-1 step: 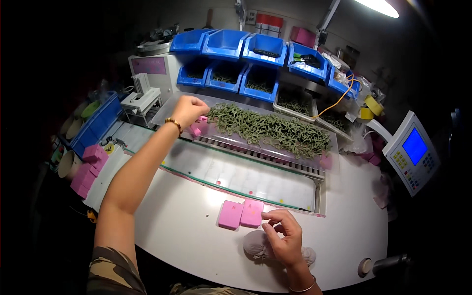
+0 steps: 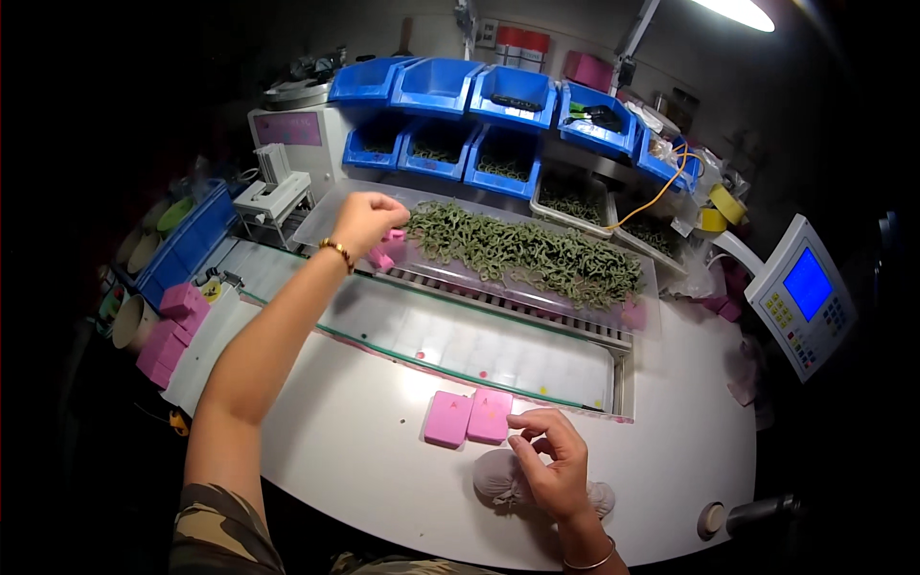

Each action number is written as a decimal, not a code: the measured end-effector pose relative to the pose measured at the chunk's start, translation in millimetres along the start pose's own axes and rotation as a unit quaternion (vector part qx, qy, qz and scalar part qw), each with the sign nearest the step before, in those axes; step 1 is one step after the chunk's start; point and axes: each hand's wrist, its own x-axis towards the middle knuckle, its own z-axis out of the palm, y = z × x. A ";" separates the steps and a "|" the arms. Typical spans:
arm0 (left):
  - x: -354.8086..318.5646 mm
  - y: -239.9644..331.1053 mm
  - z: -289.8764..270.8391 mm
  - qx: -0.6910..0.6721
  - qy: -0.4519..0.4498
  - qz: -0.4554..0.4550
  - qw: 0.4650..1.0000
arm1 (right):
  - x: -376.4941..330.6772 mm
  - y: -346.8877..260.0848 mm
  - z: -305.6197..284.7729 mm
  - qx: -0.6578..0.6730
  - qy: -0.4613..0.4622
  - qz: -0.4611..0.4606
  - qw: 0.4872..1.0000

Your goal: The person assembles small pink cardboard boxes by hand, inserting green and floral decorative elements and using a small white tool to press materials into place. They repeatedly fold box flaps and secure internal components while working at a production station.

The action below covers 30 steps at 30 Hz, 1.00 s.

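My left hand (image 2: pixel 369 226) reaches over the left end of a clear tray (image 2: pixel 331 218), fingertips pinched at the edge of a heap of dried, curled green leaves (image 2: pixel 527 251). Whatever lies between those fingertips is too small to make out. Just under this hand sits a small pink box (image 2: pixel 381 257), partly hidden by it. My right hand (image 2: pixel 558 465) rests on a grey cloth cushion (image 2: pixel 498 476), fingers loosely curled, thumb and forefinger apart, nothing held. Left of it, two pink boxes (image 2: pixel 447 420) lie side by side on the white table (image 2: pixel 345 450).
A pale conveyor belt (image 2: pixel 450 345) with coloured dots crosses the table below the tray. Blue bins (image 2: pixel 436 86) stand in rows behind. A control panel (image 2: pixel 805 292) with a blue screen is at right. Stacked pink boxes (image 2: pixel 172 331) stand at left; a lamp (image 2: pixel 738 11) hangs above.
The coloured dots on the belt have shifted slightly to the left. My left hand has dipped a little; my right hand stays where it was.
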 end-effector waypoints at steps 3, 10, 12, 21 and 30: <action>-65.5 26.8 22.7 -0.233 -0.054 -0.103 0.966 | -1.1 2.1 -2.1 0.008 0.005 0.003 1.000; -200.0 30.2 88.5 -0.423 -0.193 -0.255 0.848 | -0.4 -5.0 13.9 -0.061 -0.064 -0.132 0.987; -221.7 42.3 105.6 -0.425 -0.233 -0.248 0.839 | -4.1 -1.8 21.8 -0.178 -0.079 -0.181 0.964; -244.4 49.6 111.8 -0.546 -0.290 -0.295 0.729 | 5.5 -8.9 1.4 -0.273 -0.016 -0.215 0.938; -214.0 44.0 115.6 -0.625 -0.242 -0.353 0.652 | -3.3 -3.9 23.0 -0.451 -0.036 -0.350 0.820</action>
